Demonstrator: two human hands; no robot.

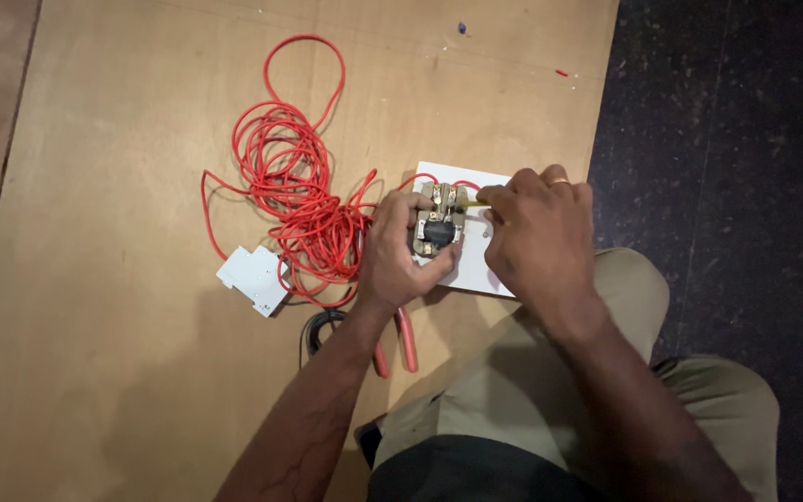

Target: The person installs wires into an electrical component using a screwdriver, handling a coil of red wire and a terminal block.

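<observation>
A white rectangular switch plate (pixel 468 274) lies face down on a brown wooden board (pixel 123 372), with a black-and-metal switch mechanism (pixel 438 223) on its back. My left hand (pixel 397 251) grips the mechanism and plate from the left side. My right hand (pixel 539 232) is closed on a thin screwdriver (pixel 472 201), whose yellowish shaft points left into the mechanism's terminals. A red wire (pixel 465 183) runs to the top of the mechanism.
A tangled coil of red wire (pixel 295 200) lies left of the plate. A small white plastic part (pixel 253 277) sits at the coil's lower left. Red-handled pliers (pixel 406 339) lie under my left wrist. Dark floor (pixel 736 139) is to the right.
</observation>
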